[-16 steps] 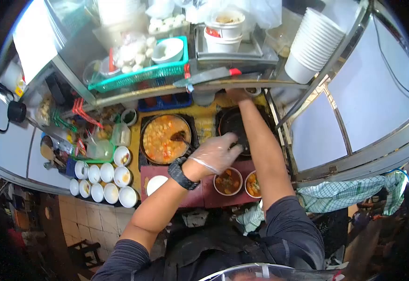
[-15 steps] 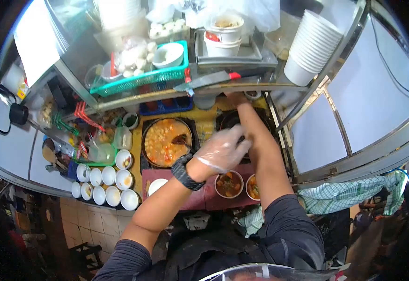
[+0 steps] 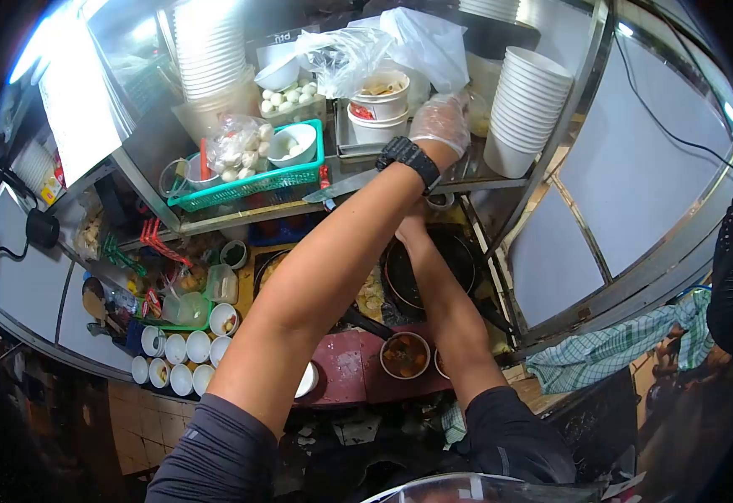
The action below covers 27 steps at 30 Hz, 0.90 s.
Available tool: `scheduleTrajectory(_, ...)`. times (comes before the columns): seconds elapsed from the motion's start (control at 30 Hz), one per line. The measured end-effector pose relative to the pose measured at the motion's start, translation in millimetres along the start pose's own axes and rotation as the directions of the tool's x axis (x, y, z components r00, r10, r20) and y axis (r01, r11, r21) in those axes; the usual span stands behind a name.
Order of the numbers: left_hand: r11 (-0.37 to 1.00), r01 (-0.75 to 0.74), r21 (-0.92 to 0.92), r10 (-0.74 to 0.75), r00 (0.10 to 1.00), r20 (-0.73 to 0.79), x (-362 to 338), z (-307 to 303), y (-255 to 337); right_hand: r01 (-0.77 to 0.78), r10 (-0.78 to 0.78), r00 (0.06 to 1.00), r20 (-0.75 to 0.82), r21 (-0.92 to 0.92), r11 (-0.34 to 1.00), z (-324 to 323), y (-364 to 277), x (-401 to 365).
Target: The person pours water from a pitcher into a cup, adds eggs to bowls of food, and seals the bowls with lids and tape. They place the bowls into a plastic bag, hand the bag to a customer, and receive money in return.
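Observation:
My left hand [image 3: 440, 123], in a clear plastic glove with a black watch at the wrist, reaches up to the shelf. It is beside the stacked white tubs [image 3: 378, 109], near a clear plastic container [image 3: 482, 90]; its fingertips are hard to make out. Below it, my bare right hand [image 3: 412, 221] is at the far side of a dark pan [image 3: 434, 281], close to a small white bowl [image 3: 440, 201]. My left forearm and the shelf edge partly hide its fingers. A bowl of brown stew [image 3: 405, 355] sits on the red board in front of the pan.
A knife [image 3: 354, 183] lies along the shelf edge beside a teal basket [image 3: 249, 186]. Stacked white cups [image 3: 527, 109] stand at the shelf's right. Several small white bowls [image 3: 180, 380] crowd the lower left. A checked cloth [image 3: 584, 352] hangs at right.
My left hand has risen from above the counter to the shelf, moving up and right. My left forearm now covers most of the orange stew pan. My right hand stays behind the dark pan.

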<state>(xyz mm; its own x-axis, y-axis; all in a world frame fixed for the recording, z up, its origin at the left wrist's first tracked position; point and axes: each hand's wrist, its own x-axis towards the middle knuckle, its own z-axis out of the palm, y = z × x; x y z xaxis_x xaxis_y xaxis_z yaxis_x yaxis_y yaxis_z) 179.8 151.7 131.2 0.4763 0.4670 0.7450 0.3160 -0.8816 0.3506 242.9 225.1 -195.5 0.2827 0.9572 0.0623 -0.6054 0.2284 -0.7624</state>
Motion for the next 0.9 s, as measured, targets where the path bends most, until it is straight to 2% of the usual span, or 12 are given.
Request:
scheduleTrajectory(0.03, 1.0, -0.025, 0.001, 0.025, 0.998, -0.055, 0, -3, -2, 0.194, -0.197, 0.98, -0.021, -0.093, 0.977, 43, -29, -51)
scheduleTrajectory(0.1, 1.0, 0.029, 0.003, -0.029, 0.994, -0.101, -3, -7, -5, 0.261, -0.266, 0.964, -0.03, -0.11, 0.959, 59, -74, -99)
scheduleTrajectory(0.17, 0.954, 0.239, -0.181, -0.238, 0.971, 0.03, -9, -28, -3, 0.33, -0.337, 0.941, -0.039, -0.127, 0.935, 52, -100, -130)
scheduleTrajectory(0.23, 0.446, 0.634, -0.632, -0.482, 0.765, 0.427, -29, -84, 36, 0.341, -0.369, 0.925, -0.094, -0.225, 0.913, 38, -120, -154)
scheduleTrajectory(0.27, 0.281, 0.656, -0.701, -0.454, 0.734, 0.505, -42, -100, 40, 0.33, -0.376, 0.917, -0.133, -0.279, 0.902, 38, -134, -168)
scheduleTrajectory(0.37, -0.222, 0.697, -0.682, -0.233, 0.641, 0.731, -98, -129, 16, 0.278, -0.381, 0.908, -0.173, -0.431, 0.859, 31, -174, -213)
scheduleTrajectory(0.43, -0.279, 0.737, -0.615, -0.153, 0.598, 0.786, -154, -119, 4, 0.285, -0.351, 0.927, -0.134, -0.36, 0.888, 27, -199, -241)
scheduleTrajectory(0.47, -0.232, 0.734, -0.638, -0.063, 0.643, 0.763, -186, -113, -8, 0.288, -0.353, 0.93, -0.102, -0.393, 0.873, 15, -207, -248)
scheduleTrajectory(0.53, -0.001, 0.87, -0.493, -0.114, 0.489, 0.865, -231, -74, -39, 0.24, -0.321, 0.939, -0.126, -0.431, 0.87, 21, -231, -270)
scheduleTrajectory(0.67, 0.039, 0.739, -0.673, -0.254, 0.659, 0.708, -273, 13, -55, 0.133, -0.262, 0.952, -0.16, -0.552, 0.823, 26, -264, -302)
scheduleTrajectory(0.73, 0.362, 0.54, -0.76, -0.291, 0.84, 0.458, -266, 46, -49, 0.089, -0.236, 0.957, -0.171, -0.602, 0.794, 29, -273, -311)
scheduleTrajectory(0.9, 0.422, 0.498, -0.758, -0.206, 0.867, 0.454, -259, 74, -35, 0.04, -0.245, 0.951, -0.187, -0.712, 0.701, 34, -280, -325)
